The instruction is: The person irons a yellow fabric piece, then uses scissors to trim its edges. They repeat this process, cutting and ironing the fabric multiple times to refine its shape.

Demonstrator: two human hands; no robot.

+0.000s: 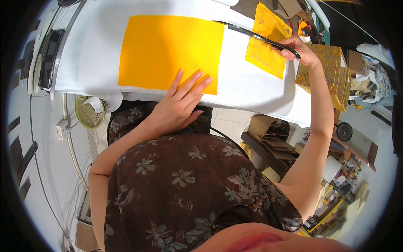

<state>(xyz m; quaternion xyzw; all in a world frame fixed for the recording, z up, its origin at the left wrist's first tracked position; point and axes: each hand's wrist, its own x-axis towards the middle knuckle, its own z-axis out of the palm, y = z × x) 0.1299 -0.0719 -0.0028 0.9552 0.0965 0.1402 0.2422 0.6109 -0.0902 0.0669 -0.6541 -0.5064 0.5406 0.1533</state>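
Note:
A bright yellow rectangular sheet with slightly uneven edges lies flat on the white-covered table. My left hand rests on its near right part, fingers stretched out and a little apart. Off to the right, my right hand is closed round the black handles of long scissors. Their blades point left, and the tip lies by the sheet's far right corner. Beneath the scissors and my right hand is a smaller, stained yellow piece.
A patterned gold box stands at the table's right end, with bags and cloth beyond. A green basket sits below the table's left front edge. Folded cardboard is under the table, and a black device at far left.

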